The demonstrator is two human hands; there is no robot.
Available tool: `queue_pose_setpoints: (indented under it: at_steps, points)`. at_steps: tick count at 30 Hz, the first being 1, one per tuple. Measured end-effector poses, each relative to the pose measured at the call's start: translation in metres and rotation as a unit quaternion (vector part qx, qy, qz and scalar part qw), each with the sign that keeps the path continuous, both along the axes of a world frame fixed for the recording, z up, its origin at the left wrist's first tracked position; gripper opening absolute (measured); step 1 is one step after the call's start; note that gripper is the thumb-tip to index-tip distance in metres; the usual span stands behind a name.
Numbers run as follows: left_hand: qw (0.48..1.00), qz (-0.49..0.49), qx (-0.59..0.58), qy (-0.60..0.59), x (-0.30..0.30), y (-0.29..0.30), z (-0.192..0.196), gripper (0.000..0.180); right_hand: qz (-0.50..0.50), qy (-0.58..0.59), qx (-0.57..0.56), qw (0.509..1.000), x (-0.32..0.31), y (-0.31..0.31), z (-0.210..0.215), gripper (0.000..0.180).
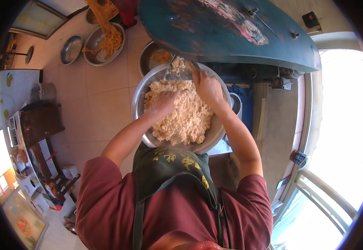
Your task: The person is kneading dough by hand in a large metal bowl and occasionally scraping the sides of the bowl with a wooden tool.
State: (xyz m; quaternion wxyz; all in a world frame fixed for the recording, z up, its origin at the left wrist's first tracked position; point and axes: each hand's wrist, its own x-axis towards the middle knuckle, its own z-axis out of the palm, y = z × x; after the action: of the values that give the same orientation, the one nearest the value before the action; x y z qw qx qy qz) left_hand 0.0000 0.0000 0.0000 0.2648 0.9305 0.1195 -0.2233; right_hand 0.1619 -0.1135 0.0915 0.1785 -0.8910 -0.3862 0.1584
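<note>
Both hands work the dough point(181, 116): left hand point(165, 104) buried, right hand point(206, 87) gripping scraper point(177, 74).

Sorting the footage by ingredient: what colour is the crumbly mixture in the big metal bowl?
Pale cream-beige crumbly mixture, seen best in the head view.

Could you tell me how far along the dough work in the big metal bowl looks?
Done: the steel bowl already holds crumbly pale dough. In hand: the left hand presses into it while the right hand works a flat scraper at the far rim. Left: the crumbs remain loose, not one mass.
</note>
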Motion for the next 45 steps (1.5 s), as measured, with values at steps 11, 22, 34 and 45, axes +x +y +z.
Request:
queue_pose_setpoints:
  at_steps: [11, 22, 34, 45]
  points:
    - [0.949, 0.171, -0.252, -0.084, -0.024, 0.017, -0.011, 0.065, 0.029, -0.027, -0.001, 0.999, 0.009, 0.023, -0.009, 0.042]
    - [0.937, 0.213, -0.262, -0.09, -0.025, 0.013, -0.018, 0.057, 0.008, -0.01, 0.053, 0.998, -0.001, -0.001, -0.031, 0.037]
    - [0.874, 0.329, -0.172, -0.312, 0.045, 0.026, 0.022, 0.043, -0.031, 0.089, 0.21, 0.973, -0.013, -0.04, 0.012, 0.025]
    - [0.901, 0.234, -0.158, -0.33, 0.008, 0.021, 0.04, 0.044, 0.039, -0.023, 0.072, 0.996, 0.022, 0.012, -0.035, 0.029]
